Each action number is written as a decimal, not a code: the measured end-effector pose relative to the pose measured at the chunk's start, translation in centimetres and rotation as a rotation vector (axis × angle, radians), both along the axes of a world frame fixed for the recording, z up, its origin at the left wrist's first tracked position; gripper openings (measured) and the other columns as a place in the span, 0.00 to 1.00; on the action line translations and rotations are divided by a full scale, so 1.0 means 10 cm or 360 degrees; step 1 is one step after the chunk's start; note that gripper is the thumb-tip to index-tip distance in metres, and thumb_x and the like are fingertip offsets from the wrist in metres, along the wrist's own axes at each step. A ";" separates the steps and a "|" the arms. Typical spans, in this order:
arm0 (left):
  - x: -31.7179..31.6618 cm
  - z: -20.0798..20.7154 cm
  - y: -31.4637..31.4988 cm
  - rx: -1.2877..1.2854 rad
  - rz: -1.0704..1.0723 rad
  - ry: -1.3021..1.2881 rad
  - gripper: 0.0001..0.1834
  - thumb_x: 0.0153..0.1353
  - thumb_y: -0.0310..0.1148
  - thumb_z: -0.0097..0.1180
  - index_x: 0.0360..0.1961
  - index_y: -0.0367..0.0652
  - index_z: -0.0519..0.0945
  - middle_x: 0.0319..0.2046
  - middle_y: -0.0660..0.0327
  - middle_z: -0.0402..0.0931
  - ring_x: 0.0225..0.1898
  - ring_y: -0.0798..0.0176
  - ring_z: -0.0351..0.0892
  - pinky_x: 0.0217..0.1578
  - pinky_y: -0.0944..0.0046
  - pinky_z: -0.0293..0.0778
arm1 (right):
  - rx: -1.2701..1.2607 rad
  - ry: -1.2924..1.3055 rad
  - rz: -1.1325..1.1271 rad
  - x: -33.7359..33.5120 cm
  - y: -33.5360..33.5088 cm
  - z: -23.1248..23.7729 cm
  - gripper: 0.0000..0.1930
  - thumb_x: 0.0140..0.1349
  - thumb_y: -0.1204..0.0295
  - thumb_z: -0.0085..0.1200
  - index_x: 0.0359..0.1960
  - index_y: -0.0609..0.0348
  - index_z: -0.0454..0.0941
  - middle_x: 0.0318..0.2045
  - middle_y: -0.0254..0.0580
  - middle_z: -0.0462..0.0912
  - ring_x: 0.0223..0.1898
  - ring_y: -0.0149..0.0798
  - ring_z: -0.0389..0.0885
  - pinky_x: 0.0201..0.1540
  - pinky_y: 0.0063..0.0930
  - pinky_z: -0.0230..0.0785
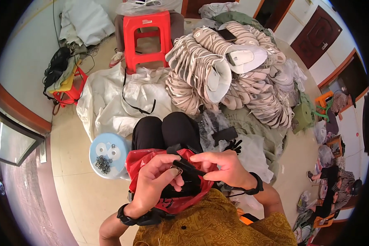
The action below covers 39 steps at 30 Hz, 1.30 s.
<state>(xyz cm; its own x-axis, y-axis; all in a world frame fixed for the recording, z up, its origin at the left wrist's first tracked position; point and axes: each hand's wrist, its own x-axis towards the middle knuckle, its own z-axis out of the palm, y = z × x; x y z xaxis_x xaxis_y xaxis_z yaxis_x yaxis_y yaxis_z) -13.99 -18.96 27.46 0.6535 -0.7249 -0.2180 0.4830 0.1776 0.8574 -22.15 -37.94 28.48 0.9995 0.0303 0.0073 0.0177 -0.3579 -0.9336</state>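
Over my lap, a short black strap [188, 167] stretches between my two hands. My left hand [153, 174] pinches its left end, where a small shiny metal piece shows by the fingertips; its exact shape is too small to tell. With thumb and forefinger, my right hand [229, 169] grips the strap's other end. Beneath them a red plastic bag [137, 162] lies open on my lap, with dark strap-like pieces inside. To the left, a light blue round stool [110, 141] carries a heap of small dark metal buckles [103, 164].
Ahead rises a big pile of stacked beige-and-white shoe uppers [217, 61]. White sheeting [106, 92] covers the floor front left, near a red stool [147, 37] and a seated person. A black glove [234, 146] lies right of my knees. Other people [342, 186] sit at far right.
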 end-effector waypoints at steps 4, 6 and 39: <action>0.02 -0.05 0.00 0.0140 -0.0193 -0.0247 0.09 0.57 0.21 0.45 0.40 0.35 0.70 0.23 0.61 0.73 0.23 0.72 0.73 0.22 0.75 0.70 | -0.0140 -0.0119 0.0083 0.04 0.00 -0.05 0.23 0.38 0.83 0.55 0.42 0.56 0.75 0.18 0.33 0.73 0.18 0.26 0.70 0.23 0.18 0.63; 0.02 -0.06 0.00 0.0206 -0.0203 -0.0300 0.07 0.57 0.22 0.45 0.38 0.35 0.70 0.21 0.62 0.72 0.21 0.73 0.71 0.21 0.75 0.68 | -0.0206 -0.0130 0.0127 0.07 0.01 -0.04 0.23 0.38 0.83 0.55 0.42 0.55 0.75 0.17 0.33 0.73 0.18 0.27 0.70 0.23 0.18 0.63; 0.04 -0.08 -0.13 0.0048 -0.0155 -0.0137 0.08 0.58 0.21 0.41 0.39 0.33 0.67 0.27 0.57 0.72 0.25 0.69 0.74 0.24 0.73 0.72 | -0.0245 -0.0432 -0.0068 0.23 -0.06 -0.12 0.07 0.38 0.79 0.61 0.20 0.61 0.75 0.19 0.35 0.76 0.20 0.30 0.73 0.24 0.20 0.62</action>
<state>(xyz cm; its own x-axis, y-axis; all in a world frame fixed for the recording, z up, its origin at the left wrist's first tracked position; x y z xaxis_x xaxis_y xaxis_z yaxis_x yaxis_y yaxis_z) -13.60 -20.23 26.64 0.5977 -0.7797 -0.1866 0.4212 0.1073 0.9006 -19.82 -38.53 27.29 0.9620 0.0096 0.2729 0.2409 -0.5004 -0.8316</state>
